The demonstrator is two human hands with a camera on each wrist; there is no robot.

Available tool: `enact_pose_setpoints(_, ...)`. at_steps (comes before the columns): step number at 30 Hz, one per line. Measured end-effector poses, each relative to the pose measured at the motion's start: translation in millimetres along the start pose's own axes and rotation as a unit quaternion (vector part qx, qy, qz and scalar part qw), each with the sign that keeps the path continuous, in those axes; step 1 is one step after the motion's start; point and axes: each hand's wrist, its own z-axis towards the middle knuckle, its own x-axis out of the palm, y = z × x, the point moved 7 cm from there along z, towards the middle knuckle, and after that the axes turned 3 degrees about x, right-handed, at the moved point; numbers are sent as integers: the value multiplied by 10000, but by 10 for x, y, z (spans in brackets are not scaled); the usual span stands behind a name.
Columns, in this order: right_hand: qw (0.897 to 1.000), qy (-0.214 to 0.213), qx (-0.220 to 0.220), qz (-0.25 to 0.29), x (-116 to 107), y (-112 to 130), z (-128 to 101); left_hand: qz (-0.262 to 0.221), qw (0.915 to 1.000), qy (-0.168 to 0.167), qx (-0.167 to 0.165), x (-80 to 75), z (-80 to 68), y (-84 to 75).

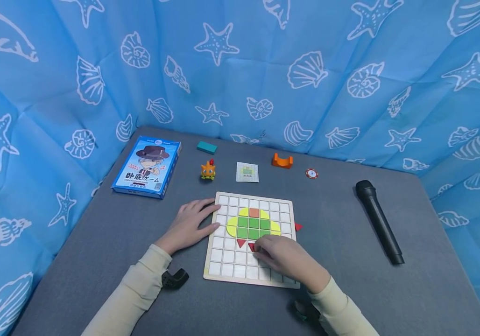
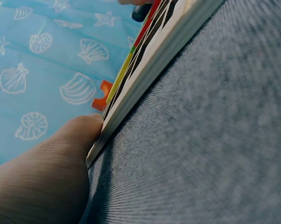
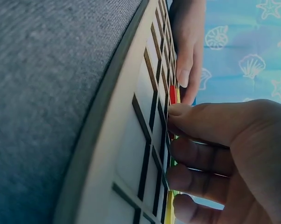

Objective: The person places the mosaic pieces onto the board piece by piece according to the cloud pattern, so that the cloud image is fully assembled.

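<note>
Head view is giving us the whole layout: the wooden grid board (image 1: 251, 238) is lying flat on the grey table (image 1: 97, 242), its middle cells filled with green, yellow and orange tiles; our left hand (image 1: 187, 225) is resting with straight fingers against the board's left edge, and our right hand (image 1: 284, 258) is lying over the lower right cells with its fingers curled onto a red triangle piece (image 1: 251, 246); a second red triangle (image 1: 241, 242) is sitting just left of it, and a third (image 1: 298, 227) is lying off the board at its right edge; the left wrist view is showing us only what the head view cannot, the thumb pressing flat on the board's rim (image 2: 131, 105) where it is meeting the table; the right wrist view is showing the fingertips (image 3: 187, 112) pinching at the red piece down in the grid, though how firmly we cannot tell; beyond the board we are seeing a blue game box (image 1: 147, 166), a small card (image 1: 247, 172), an orange block (image 1: 282, 161) and a poker chip (image 1: 312, 173), all well apart from the hands; a black microphone (image 1: 379, 221) is lying to the right, leaving bare table between it and the board.
</note>
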Motion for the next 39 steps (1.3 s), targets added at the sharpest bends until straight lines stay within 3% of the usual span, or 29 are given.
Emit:
enact_pose_setpoints(10,9979,-565,-139,-299,-36,-2,53,10,9999,-68,82,-20,-8,-12)
enact_pose_setpoints(21,9990,-396,21,-199,-75,-65,37,-15,9999,-98,106,-24,-11,-14)
enact_pose_setpoints(24,9988,-379,274,-164,-167,-171,-8,-6,9999,-87,87,-19,-9,-9)
enact_pose_setpoints(31,9902,-836,1040,-423,-443,-596,-206,3,9999,-97,83,-20,1,-17)
enact_pose_setpoints(35,9849,-861,1435,-451,-453,-840,-293,-1,9999,-110,96,-15,1,-14)
enact_pose_setpoints(39,9856,-782,1429,-464,-381,-975,-326,-8,9999,-115,86,-10,-1,-4)
